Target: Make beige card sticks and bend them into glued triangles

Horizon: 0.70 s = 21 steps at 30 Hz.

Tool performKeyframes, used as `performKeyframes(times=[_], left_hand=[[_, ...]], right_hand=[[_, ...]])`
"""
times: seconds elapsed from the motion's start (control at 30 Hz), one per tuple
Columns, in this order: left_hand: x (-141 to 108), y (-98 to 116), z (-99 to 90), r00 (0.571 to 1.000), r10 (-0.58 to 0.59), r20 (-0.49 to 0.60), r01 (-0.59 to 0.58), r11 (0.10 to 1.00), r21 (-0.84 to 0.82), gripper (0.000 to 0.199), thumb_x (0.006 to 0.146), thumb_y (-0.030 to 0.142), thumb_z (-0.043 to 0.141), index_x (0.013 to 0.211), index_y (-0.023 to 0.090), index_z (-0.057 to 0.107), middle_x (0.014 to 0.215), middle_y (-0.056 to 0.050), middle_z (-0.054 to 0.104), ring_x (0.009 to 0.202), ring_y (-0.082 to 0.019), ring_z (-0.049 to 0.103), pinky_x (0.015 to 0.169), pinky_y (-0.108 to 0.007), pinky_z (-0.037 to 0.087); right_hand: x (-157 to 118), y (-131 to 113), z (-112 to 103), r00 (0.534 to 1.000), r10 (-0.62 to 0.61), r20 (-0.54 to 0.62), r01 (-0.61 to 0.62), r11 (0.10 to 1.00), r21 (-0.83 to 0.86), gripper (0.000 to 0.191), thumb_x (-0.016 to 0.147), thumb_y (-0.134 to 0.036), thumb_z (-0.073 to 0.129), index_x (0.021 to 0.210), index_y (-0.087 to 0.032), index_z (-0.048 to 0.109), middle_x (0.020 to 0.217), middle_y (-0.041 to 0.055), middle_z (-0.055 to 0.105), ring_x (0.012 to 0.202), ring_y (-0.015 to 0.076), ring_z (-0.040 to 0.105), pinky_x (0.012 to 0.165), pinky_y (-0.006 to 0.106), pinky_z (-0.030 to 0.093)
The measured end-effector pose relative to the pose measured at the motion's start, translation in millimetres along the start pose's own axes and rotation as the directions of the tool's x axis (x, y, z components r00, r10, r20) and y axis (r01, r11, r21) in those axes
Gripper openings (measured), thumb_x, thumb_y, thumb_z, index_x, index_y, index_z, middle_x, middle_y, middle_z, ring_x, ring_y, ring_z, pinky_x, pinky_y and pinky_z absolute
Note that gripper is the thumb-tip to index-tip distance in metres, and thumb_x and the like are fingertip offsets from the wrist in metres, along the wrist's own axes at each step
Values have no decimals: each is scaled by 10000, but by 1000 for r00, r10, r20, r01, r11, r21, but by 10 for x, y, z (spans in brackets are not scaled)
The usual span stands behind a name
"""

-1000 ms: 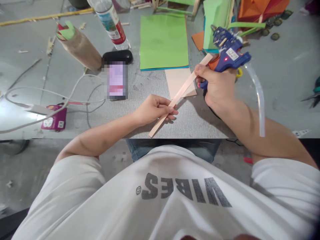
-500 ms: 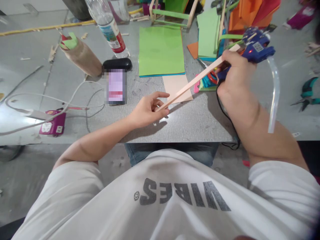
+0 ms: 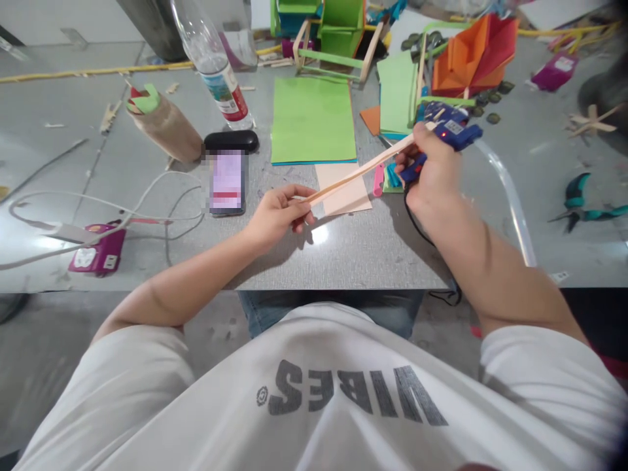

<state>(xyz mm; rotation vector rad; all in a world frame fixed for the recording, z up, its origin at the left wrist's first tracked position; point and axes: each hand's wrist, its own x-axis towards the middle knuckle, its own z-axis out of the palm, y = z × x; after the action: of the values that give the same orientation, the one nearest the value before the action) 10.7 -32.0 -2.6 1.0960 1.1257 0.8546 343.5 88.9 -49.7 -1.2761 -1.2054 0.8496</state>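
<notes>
My left hand (image 3: 277, 212) pinches the near end of a long thin pale wooden strip (image 3: 358, 171), which slants up and to the right above the table. Its far end lies against the thumb of my right hand (image 3: 432, 173). That hand grips a blue hot glue gun (image 3: 449, 131) with a small red light lit and a clear glue stick (image 3: 510, 196) curving out of its back. A black cord runs from the gun over the table's front edge. Under the strip lies a peach paper sheet (image 3: 346, 196).
A phone (image 3: 227, 181), a black case (image 3: 231, 140), a plastic bottle (image 3: 216, 65) and a brown roll (image 3: 164, 124) stand to the left. Green sheets (image 3: 313, 120), orange folded paper (image 3: 471, 55) and teal pliers (image 3: 583, 206) lie behind and right. White cables (image 3: 98, 206) and a magenta plug (image 3: 95, 255) sit far left.
The strip's near end has lifted off the table edge and my left hand now pinches its tip. My right hand carried the glue gun rightward, then back toward the strip's far end.
</notes>
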Motion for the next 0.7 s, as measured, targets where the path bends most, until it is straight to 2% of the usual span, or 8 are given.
performKeyframes(times=[0.1,0.23,0.33,0.43,0.5,0.6,0.63,0.7], left_hand=[[-24,14,-6,998,-26,61,30,997,-67,348,895,284,952,1180,182,780,702,9,775,525,-96,604,531,-206,461],[-42,52,-16,993,-50,108,67,985,-162,383,825,283,966,1149,197,782,677,17,740,497,-82,532,495,-198,382],[-44,85,-19,994,-61,90,77,980,-185,361,809,280,959,1114,207,781,649,36,685,492,-76,499,489,-193,348],[-37,93,-25,996,-55,67,65,985,-163,344,822,302,936,1115,214,778,640,46,645,498,-82,483,492,-205,329],[-33,77,-34,998,-28,58,35,992,-119,368,838,320,916,1168,229,780,652,50,642,515,-96,490,507,-221,335],[-48,35,-43,995,62,82,-63,998,18,428,875,315,879,1288,266,776,667,61,639,532,-119,500,545,-256,355],[-61,23,-43,989,90,114,-100,992,83,429,892,306,860,1312,275,774,669,65,637,535,-125,501,560,-267,360],[-96,11,-37,972,120,203,-167,958,232,373,931,290,813,1302,277,782,683,62,637,559,-136,508,597,-285,371]], right_hand=[[-142,-91,97,998,58,-32,-55,995,84,824,703,-1193,755,892,-427,518,764,24,678,945,321,630,799,528,492],[-172,-166,113,984,102,-145,-73,979,192,821,689,-1145,800,877,-402,507,800,35,701,872,318,630,785,534,490],[-113,-142,71,977,105,-187,-60,971,230,776,709,-1107,746,920,-404,497,877,37,757,816,302,613,762,526,495],[9,-77,-5,975,43,-216,5,976,218,629,834,-999,648,969,-403,500,921,53,768,789,299,603,721,506,484],[139,-55,-85,953,-25,-301,103,964,244,520,925,-886,621,981,-387,483,899,57,718,749,285,591,690,478,467],[352,-115,-253,886,-83,-456,236,928,288,340,1027,-637,658,962,-369,459,814,13,575,675,254,544,644,428,449],[405,-159,-313,870,-109,-481,268,923,276,277,1030,-506,683,940,-364,464,795,-4,532,652,240,520,622,412,439],[451,-263,-413,880,-199,-431,310,929,204,280,945,-226,726,902,-347,477,825,-11,529,643,204,497,595,374,424]])
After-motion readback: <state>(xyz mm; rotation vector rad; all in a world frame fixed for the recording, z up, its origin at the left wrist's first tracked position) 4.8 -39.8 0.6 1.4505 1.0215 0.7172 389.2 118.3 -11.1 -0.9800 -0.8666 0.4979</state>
